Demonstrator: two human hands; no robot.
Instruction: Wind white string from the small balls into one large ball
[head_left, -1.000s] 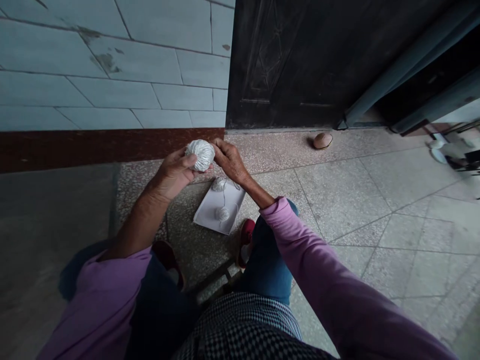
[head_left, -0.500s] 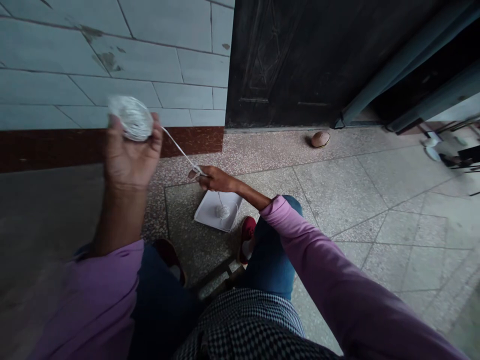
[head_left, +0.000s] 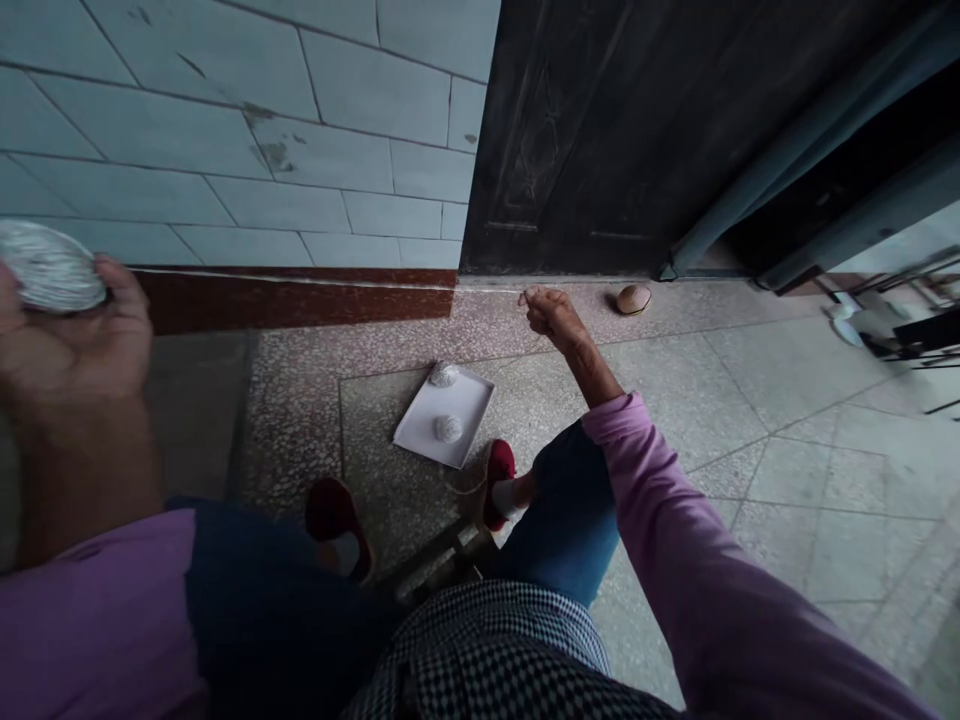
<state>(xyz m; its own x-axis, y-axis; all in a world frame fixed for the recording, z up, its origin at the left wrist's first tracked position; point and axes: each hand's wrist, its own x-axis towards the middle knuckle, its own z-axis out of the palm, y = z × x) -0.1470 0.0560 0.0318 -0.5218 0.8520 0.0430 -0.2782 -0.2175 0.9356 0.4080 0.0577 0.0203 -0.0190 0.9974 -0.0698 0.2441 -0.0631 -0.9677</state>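
Observation:
At the left edge of the head view, my left hand (head_left: 82,345) grips a wound ball of white string (head_left: 49,265), its fingers curled around the lower side. A stretch of string (head_left: 300,280) runs taut from the ball across to my right hand (head_left: 556,318). That hand is closed in a pinch on the string, out in front of the dark door. Below, a white tray (head_left: 427,418) lies on the floor with two small white balls of string, one ball (head_left: 444,374) at its far edge and another ball (head_left: 448,429) near its middle.
The tray lies in front of my red shoes (head_left: 501,483). A tan domed object (head_left: 634,299) sits on the floor by the dark door (head_left: 570,130). A tiled wall (head_left: 337,150) rises ahead on the left. Furniture legs (head_left: 930,345) stand at far right.
My left hand has moved left with the ball and my right hand right and farther out, so the string between them is much longer. A second ball now shows at the tray's far edge.

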